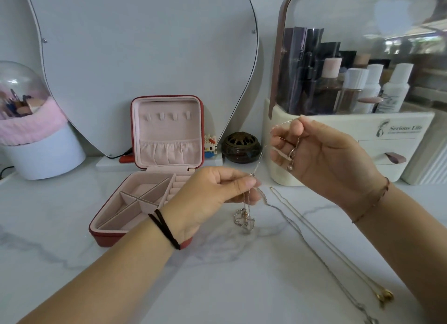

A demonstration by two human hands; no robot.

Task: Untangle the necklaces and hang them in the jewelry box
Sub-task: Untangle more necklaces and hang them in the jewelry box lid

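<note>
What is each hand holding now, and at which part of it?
Both hands hold one thin chain: the left hand pinches it near its dangling tangled end, the right hand pinches its upper part, with loops hanging over the fingers.

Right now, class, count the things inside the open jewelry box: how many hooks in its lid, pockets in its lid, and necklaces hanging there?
Hooks in the lid of the jewelry box: 4
Pockets in the lid: 1
Necklaces hanging there: 0
Total: 5
</note>
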